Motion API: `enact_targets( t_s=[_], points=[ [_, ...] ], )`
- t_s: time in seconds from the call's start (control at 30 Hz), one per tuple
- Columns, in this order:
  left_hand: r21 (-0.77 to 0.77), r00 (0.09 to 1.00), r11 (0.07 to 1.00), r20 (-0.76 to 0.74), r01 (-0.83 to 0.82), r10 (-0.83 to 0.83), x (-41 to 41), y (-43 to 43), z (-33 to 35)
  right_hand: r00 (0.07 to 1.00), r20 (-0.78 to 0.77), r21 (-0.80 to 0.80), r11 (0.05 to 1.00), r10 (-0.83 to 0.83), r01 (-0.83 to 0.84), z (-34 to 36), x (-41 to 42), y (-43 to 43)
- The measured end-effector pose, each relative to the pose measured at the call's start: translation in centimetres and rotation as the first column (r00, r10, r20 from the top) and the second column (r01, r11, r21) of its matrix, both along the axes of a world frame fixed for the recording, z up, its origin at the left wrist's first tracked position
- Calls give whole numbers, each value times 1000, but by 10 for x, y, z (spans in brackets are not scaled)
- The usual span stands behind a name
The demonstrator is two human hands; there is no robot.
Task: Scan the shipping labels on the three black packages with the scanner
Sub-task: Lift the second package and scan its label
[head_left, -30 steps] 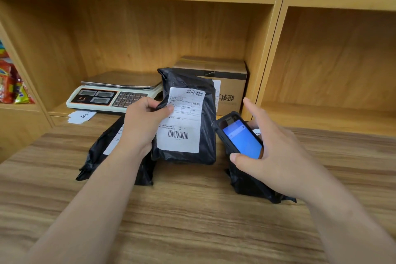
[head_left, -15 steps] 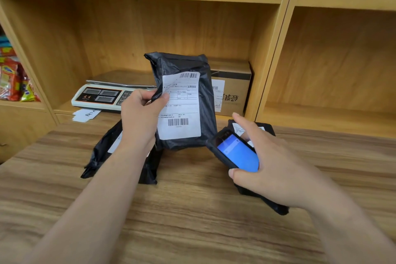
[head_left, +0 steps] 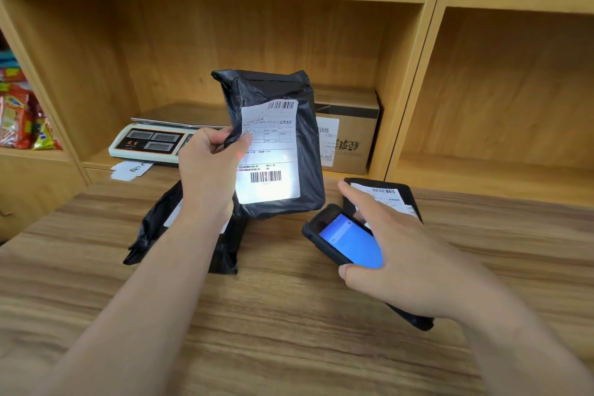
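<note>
At frame centre, left hand (head_left: 209, 170) clamped on upright black package (head_left: 276, 141), label (head_left: 270, 154) facing camera; lower right, right hand (head_left: 408, 267) wrapped around scanner (head_left: 340, 238), nose aimed upper left at label.

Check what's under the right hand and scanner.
A black package lies on the table beneath the right hand and scanner. Its label's top edge shows; the middle of the package is covered.

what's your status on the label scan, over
Left hand holds black package upright. Right hand aims scanner; light on label. Nothing blocking.
</note>
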State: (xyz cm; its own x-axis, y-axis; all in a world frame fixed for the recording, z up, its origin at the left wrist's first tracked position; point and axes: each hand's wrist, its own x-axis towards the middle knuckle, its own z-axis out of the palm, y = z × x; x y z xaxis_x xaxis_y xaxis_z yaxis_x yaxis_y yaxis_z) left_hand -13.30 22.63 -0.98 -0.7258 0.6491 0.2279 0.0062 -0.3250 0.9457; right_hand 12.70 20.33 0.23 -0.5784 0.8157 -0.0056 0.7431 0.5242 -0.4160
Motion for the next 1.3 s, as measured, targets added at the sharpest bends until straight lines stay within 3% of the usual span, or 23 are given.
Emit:
enact_targets(
  t_s=[0.27, 1.3],
  points=[
    [44, 996, 998, 79, 35, -38, 0, -1, 1, 1000, 4, 2, 1000, -10, 10, -1, 0, 1],
    [-51, 994, 993, 10, 111, -110, -3, 6, -11, 993, -105, 42, 997, -54, 58, 4, 5, 1]
  ],
)
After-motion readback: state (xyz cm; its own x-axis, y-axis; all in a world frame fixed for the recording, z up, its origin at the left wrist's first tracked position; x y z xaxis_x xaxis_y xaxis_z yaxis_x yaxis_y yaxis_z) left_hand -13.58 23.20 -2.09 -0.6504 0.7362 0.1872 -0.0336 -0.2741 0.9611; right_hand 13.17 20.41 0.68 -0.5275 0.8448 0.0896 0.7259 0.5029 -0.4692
